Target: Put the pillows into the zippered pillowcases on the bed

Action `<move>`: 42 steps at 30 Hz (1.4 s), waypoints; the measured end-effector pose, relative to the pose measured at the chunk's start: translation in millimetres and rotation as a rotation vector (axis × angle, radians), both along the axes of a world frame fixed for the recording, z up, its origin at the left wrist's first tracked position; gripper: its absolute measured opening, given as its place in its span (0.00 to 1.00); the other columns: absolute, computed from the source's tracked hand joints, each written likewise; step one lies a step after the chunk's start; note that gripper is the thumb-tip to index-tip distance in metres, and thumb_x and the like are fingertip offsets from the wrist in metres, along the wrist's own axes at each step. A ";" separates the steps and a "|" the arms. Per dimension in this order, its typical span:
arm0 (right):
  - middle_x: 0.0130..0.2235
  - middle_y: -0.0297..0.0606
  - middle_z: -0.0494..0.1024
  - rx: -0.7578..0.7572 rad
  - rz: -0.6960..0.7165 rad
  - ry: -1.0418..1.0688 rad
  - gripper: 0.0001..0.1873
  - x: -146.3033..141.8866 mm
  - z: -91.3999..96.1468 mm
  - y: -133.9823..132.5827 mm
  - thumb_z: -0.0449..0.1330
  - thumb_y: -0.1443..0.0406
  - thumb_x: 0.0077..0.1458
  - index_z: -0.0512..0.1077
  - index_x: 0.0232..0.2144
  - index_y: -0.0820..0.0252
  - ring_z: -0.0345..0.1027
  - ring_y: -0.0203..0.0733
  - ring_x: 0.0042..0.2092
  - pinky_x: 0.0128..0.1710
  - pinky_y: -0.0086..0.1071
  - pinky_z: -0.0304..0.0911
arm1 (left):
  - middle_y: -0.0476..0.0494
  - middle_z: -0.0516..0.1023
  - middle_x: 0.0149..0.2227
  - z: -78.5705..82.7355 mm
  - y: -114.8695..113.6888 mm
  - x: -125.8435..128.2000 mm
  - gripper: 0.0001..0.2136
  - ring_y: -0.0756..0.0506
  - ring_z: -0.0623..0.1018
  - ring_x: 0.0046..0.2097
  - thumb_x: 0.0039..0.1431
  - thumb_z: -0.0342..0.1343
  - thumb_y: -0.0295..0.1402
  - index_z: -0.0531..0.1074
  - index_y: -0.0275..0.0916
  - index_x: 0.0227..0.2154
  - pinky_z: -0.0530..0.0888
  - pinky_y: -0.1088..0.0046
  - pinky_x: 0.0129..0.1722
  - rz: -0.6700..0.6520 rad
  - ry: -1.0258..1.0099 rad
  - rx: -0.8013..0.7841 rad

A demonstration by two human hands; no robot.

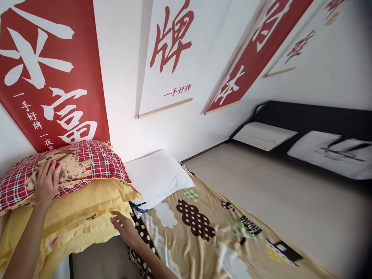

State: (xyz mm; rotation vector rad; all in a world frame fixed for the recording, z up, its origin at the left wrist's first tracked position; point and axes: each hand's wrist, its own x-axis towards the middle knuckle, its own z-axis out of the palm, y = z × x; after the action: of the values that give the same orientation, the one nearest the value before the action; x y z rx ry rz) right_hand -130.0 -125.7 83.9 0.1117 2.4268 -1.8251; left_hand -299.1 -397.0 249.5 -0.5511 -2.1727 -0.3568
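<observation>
A red plaid pillow (99, 157) with a picture of a tan dog lies on top of several yellow pillows (78, 213), stacked at the left. My left hand (45, 182) rests on the dog picture, its fingers laid flat on the cloth. Beside the right end of the yellow pillows is my right hand (126, 228), fingers stretched toward their frilled edge; whether it touches the cloth I cannot tell. Behind that hand a white pillow (159, 174) lies at the head of a tan blanket (215, 209) patterned with clouds and dots.
Red and white scrolls with large characters, one a white scroll (171, 83), hang on the wall behind. At the right, a black rack (314, 116) holds a white box (264, 135) and a white bag (328, 153). Grey floor (255, 174) runs between blanket and rack.
</observation>
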 end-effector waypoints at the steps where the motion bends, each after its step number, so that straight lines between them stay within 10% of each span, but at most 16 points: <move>1: 0.47 0.48 0.77 -0.142 0.001 -0.083 0.31 -5.4 2.4 -5.4 0.50 0.45 0.59 0.67 0.54 0.59 0.75 0.46 0.40 0.34 0.35 0.64 | 0.32 0.68 0.61 0.7 0.2 0.9 0.23 0.35 0.66 0.62 0.67 0.43 0.39 0.65 0.39 0.61 0.49 0.54 0.61 -0.007 0.017 -0.008; 5: 0.50 0.51 0.76 -0.405 0.008 -0.186 0.36 -18.4 16.9 -23.4 0.53 0.40 0.53 0.69 0.48 0.62 0.76 0.47 0.42 0.31 0.31 0.60 | 0.32 0.69 0.60 4.2 0.6 5.7 0.23 0.36 0.67 0.62 0.67 0.43 0.38 0.65 0.39 0.61 0.49 0.54 0.61 -0.022 0.050 -0.040; 27: 0.42 0.47 0.80 -0.402 -0.041 -0.170 0.29 -16.4 21.5 -32.3 0.60 0.43 0.47 0.74 0.37 0.63 0.74 0.46 0.42 0.34 0.33 0.60 | 0.36 0.69 0.61 18.4 13.9 39.0 0.23 0.36 0.67 0.62 0.63 0.50 0.35 0.66 0.41 0.61 0.52 0.53 0.63 -0.158 0.014 -0.030; 34: 0.40 0.46 0.81 -0.442 -0.020 -0.170 0.31 -16.0 10.0 -29.9 0.61 0.42 0.46 0.75 0.38 0.63 0.75 0.45 0.39 0.32 0.32 0.58 | 0.39 0.80 0.34 -35.2 12.8 95.7 0.11 0.33 0.77 0.40 0.45 0.64 0.43 0.81 0.47 0.32 0.65 0.49 0.56 -0.336 -0.262 0.554; 42: 0.32 0.44 0.81 -0.430 -0.014 -0.161 0.30 -9.6 10.0 -24.7 0.62 0.41 0.45 0.75 0.31 0.63 0.73 0.41 0.33 0.31 0.31 0.58 | 0.41 0.75 0.27 -78.0 22.6 142.5 0.11 0.34 0.76 0.33 0.50 0.56 0.53 0.77 0.56 0.28 0.75 0.51 0.39 -0.238 -0.954 0.869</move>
State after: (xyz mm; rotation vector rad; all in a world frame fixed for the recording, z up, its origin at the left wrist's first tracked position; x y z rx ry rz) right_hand -139.6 -150.4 93.9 0.2287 1.8865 -2.1993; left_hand -156.7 -374.4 171.5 -0.1143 -2.4553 -1.8819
